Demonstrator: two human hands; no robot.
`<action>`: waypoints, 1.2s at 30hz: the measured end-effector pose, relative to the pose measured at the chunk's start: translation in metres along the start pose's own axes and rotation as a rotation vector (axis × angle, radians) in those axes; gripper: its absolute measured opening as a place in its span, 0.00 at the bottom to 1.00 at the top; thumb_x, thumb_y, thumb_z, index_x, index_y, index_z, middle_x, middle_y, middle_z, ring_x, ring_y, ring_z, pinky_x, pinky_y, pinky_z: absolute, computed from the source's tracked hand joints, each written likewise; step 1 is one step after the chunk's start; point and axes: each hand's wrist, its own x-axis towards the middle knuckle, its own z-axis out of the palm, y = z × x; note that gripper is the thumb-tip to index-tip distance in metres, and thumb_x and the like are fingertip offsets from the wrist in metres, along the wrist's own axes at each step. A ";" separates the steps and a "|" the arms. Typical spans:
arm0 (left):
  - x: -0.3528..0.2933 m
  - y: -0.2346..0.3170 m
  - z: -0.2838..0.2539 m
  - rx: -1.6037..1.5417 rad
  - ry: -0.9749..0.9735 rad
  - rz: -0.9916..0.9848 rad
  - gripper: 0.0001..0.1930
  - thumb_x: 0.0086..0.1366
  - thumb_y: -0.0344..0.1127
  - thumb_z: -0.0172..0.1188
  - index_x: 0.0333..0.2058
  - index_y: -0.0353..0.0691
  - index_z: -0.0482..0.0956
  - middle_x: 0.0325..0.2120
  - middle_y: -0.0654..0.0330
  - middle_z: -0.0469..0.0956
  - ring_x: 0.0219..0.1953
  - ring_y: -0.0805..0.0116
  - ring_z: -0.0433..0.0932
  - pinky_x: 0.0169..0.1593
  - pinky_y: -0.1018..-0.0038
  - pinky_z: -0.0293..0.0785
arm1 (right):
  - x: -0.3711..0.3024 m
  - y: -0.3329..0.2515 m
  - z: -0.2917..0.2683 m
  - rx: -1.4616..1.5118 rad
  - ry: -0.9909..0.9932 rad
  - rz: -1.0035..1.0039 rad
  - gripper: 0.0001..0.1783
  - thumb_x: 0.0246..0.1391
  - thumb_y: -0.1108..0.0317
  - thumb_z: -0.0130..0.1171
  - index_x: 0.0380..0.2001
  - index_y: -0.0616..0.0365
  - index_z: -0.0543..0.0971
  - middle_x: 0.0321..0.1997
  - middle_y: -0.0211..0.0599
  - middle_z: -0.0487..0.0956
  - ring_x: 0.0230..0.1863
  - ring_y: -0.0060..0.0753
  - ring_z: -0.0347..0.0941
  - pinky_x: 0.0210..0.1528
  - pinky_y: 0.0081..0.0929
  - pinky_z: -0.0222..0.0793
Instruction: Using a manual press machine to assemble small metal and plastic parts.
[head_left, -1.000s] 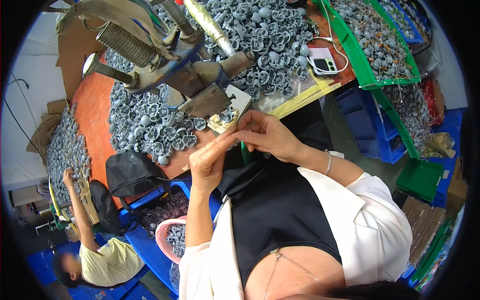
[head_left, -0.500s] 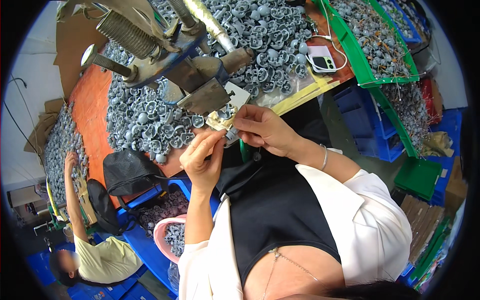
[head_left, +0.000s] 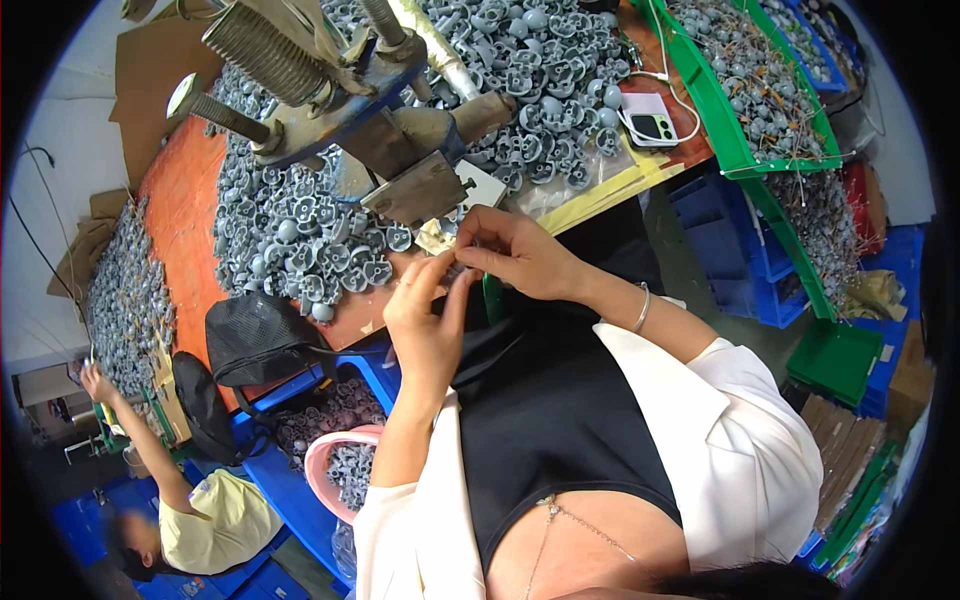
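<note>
My left hand (head_left: 428,315) and my right hand (head_left: 522,255) meet at the table's near edge, just below the metal block (head_left: 415,192) of a bench press. Both are closed, thumbs and fingertips pinched together. What they hold, if anything, is mostly hidden behind the fingers. A crumpled cream-coloured wrapping (head_left: 436,236) shows beside the fingertips, under the block. The press head (head_left: 350,130) above carries a thick coil spring (head_left: 262,55) and long bolts. Small grey plastic shells (head_left: 320,250) lie heaped around the press.
At right, green trays (head_left: 760,110) hold grey parts with wires, near a phone (head_left: 650,125) on a white cable. At left sit a black mesh bag (head_left: 262,340), a pink-rimmed basket (head_left: 318,470) and a blue crate (head_left: 290,500). Another person (head_left: 225,520) sits at far left.
My right hand has shifted slightly left, and my left hand has moved right and up against it. The small grey piece between them is now covered. The other person's hand has moved left and down.
</note>
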 end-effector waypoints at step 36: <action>0.022 -0.047 0.016 -0.065 0.098 -0.013 0.09 0.49 0.23 0.65 0.31 0.35 0.80 0.22 0.58 0.68 0.24 0.64 0.68 0.29 0.71 0.64 | -0.016 -0.093 -0.008 -0.413 0.305 -1.118 0.12 0.44 0.66 0.69 0.27 0.58 0.75 0.28 0.33 0.74 0.33 0.35 0.74 0.44 0.37 0.70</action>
